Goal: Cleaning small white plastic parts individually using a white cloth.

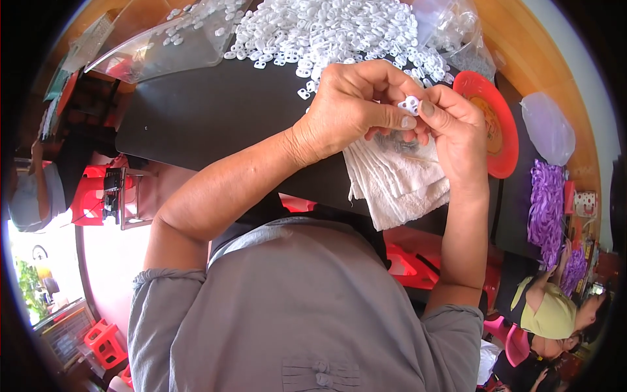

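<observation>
Above the near edge of the black table, both of my hands come together around a small white plastic piece with holes [410, 104]. My left hand [349, 104] pinches it from the left, thumb below and fingers curled over the top. From the other side, my right hand [460, 127] closes thumb and forefinger on the same piece. Beneath the hands lies a folded whitish cloth [398, 186], with a patch of small grey bits [400, 142] partly hidden by my fingers. A large heap of similar white pieces [326, 32] spreads beyond my hands.
A clear plastic tray [176, 49] holding some white pieces is at the far left of the black table [196, 111]. Right of my hands are a red plate [509, 130], plastic bags [548, 127] and purple ribbon-like strips [545, 209]. Other people [552, 307] are at right and left.
</observation>
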A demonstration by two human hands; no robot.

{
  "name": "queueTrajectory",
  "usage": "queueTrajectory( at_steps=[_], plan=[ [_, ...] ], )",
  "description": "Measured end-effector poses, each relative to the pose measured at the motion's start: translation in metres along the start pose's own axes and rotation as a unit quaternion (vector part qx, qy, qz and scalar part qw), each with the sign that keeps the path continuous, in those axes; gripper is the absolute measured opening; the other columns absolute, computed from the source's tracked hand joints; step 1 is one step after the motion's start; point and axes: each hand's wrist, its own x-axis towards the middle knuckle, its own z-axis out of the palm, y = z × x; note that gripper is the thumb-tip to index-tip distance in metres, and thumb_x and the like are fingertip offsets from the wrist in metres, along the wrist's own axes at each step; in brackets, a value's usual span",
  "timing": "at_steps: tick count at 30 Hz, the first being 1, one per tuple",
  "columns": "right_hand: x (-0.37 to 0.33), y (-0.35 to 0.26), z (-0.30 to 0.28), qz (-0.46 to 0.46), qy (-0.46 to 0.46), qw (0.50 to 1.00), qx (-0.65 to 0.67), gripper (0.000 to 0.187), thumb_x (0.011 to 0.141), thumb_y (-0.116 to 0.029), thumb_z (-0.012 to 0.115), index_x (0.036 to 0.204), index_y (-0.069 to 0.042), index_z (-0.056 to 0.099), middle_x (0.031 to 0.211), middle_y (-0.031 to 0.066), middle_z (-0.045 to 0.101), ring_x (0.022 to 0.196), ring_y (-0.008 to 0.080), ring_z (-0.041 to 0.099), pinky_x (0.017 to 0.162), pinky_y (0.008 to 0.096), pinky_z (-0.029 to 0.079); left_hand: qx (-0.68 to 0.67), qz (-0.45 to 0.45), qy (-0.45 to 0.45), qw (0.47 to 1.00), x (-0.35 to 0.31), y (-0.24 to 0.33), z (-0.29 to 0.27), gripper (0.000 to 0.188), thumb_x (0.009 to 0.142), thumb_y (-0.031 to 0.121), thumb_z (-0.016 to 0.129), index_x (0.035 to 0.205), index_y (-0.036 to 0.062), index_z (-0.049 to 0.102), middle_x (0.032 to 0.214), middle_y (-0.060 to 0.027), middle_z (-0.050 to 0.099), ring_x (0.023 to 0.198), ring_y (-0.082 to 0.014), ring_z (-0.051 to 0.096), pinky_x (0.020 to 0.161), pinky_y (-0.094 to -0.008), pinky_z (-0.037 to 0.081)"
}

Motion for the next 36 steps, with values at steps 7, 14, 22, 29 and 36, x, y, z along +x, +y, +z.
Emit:
queueTrajectory(
  at_steps=[7,14,22,29,36],
  plan=[
    [-0.001,-0.002,0.011,-0.007,0.023,1.0,-0.008,0.024,0.093,-0.021,0.061,0.097,0.003,0.062,0.078,0.0048,0.063,0.062,0.0123,0.057,0.058,0.0221,0.041,0.017,-0.001,0.004,1.0,0.001,-0.003,-0.004,0.026,0.077,-0.004,0.074,0.102,0.0017,0.068,0.08,-0.0021,0.067,0.064,-0.0056,0.06,0.046,-0.0183,0.043],
    [-0.001,-0.004,0.003,-0.001,-0.008,1.0,0.017,0.024,0.093,-0.022,0.061,0.097,0.002,0.062,0.079,0.0052,0.063,0.063,0.0136,0.059,0.057,0.0223,0.04,0.06,0.022,-0.004,0.998,0.0,-0.003,-0.001,0.03,0.075,0.0,0.078,0.103,0.0029,0.067,0.083,-0.0019,0.067,0.068,-0.0053,0.062,0.047,-0.0176,0.042],
    [-0.005,-0.003,0.008,0.02,-0.025,0.998,0.046,0.023,0.092,-0.021,0.061,0.09,0.002,0.062,0.074,0.0054,0.062,0.059,0.0128,0.058,0.053,0.0216,0.04,0.019,0.007,-0.014,1.0,-0.002,-0.001,0.0,0.016,0.078,-0.005,0.071,0.091,-0.0003,0.063,0.079,-0.0067,0.068,0.068,-0.011,0.068,0.048,-0.0184,0.044],
    [-0.004,-0.002,0.012,0.027,0.001,0.997,0.079,0.022,0.091,-0.02,0.063,0.088,0.002,0.064,0.07,0.0043,0.061,0.057,0.0103,0.055,0.052,0.021,0.039,-0.033,0.0,-0.016,0.999,-0.002,0.0,0.002,0.018,0.076,-0.005,0.074,0.089,-0.0004,0.061,0.078,-0.0076,0.068,0.07,-0.0138,0.069,0.051,-0.0206,0.047],
    [-0.004,0.0,0.009,0.023,-0.017,0.995,0.091,0.022,0.091,-0.019,0.063,0.088,0.002,0.064,0.069,0.0038,0.06,0.055,0.0102,0.056,0.05,0.0201,0.037,-0.023,0.017,-0.037,0.999,-0.006,0.0,0.0,0.023,0.076,-0.001,0.077,0.095,-0.0001,0.062,0.085,-0.0095,0.068,0.074,-0.0138,0.069,0.051,-0.0205,0.048]
  ],
)
